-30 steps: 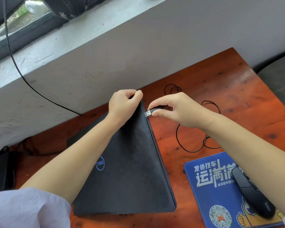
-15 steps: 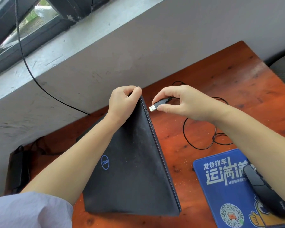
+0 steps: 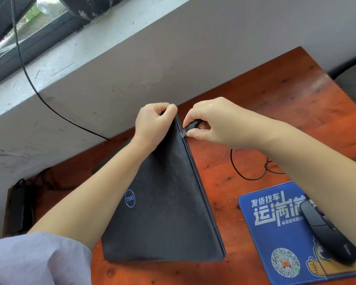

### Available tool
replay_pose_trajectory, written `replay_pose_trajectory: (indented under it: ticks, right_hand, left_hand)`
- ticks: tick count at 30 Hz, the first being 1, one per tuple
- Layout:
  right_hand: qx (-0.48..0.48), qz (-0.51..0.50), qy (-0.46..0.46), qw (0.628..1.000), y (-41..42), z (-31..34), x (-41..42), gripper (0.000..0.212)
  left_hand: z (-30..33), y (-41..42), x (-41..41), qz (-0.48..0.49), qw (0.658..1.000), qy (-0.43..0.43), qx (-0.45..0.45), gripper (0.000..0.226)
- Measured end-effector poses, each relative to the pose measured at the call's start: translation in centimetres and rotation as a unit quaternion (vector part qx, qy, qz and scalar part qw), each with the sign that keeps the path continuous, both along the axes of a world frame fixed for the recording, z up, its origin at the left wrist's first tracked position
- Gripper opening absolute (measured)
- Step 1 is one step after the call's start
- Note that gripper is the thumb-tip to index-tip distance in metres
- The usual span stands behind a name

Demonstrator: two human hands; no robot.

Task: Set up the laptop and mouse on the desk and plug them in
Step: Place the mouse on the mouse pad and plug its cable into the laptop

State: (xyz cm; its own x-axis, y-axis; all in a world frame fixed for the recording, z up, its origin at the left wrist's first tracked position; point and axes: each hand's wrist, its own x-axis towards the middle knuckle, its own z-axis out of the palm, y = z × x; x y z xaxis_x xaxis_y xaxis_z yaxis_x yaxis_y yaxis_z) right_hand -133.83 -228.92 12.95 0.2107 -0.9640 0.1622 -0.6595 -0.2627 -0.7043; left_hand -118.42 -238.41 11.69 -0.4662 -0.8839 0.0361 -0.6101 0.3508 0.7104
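A closed black laptop with a blue logo is tilted up on the red-brown wooden desk, its right edge raised. My left hand grips the laptop's raised far corner. My right hand pinches the black USB plug of the mouse cable, and the plug's metal tip touches the laptop's right edge. The thin black cable loops on the desk behind my right forearm. A black mouse lies on a blue mouse pad at the lower right, partly hidden by my forearm.
A black power adapter with its cord lies at the desk's left edge. Another black cable hangs from the window sill down the grey wall behind the desk. The desk's right edge drops to a grey floor.
My right hand has brought the USB plug back from a small gap to the laptop's right edge, where its tip now meets the side. My left hand keeps its grip.
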Motion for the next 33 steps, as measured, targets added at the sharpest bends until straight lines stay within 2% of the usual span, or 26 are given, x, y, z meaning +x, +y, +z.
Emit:
replay_pose_trajectory:
  ticks: [7, 14, 17, 24, 27, 33]
  right_hand:
    - [0.02, -0.013, -0.096, 0.995, 0.9, -1.0, -0.4, 0.017]
    - [-0.001, -0.045, -0.125, 0.991, 1.6, -1.6, 0.2, 0.017]
    - [0.003, -0.025, -0.122, 0.992, 1.3, -1.4, -0.1, 0.017]
    - [-0.008, -0.047, -0.102, 0.994, 1.7, -2.2, 0.8, 0.02]
    - [0.026, -0.054, -0.114, 0.992, 1.7, -2.5, 0.2, 0.024]
    - [0.026, -0.085, -0.125, 0.988, 1.3, -3.1, -0.5, 0.013]
  left_hand:
    - [0.0, 0.3, -0.2, 0.004, 1.0, -0.009, 0.004, 0.043]
    - [0.1, 0.4, -0.2, 0.009, 1.0, -0.012, 0.004, 0.042]
    - [0.0, 0.5, -0.3, 0.006, 1.0, -0.015, 0.002, 0.041]
    - [-0.4, 0.5, -0.6, 0.008, 1.0, -0.026, -0.004, 0.038]
    - [-0.6, 0.5, -0.6, 0.004, 0.999, -0.033, -0.005, 0.039]
    - [-1.5, 0.0, -1.0, 0.02, 0.999, -0.051, -0.002, 0.04]
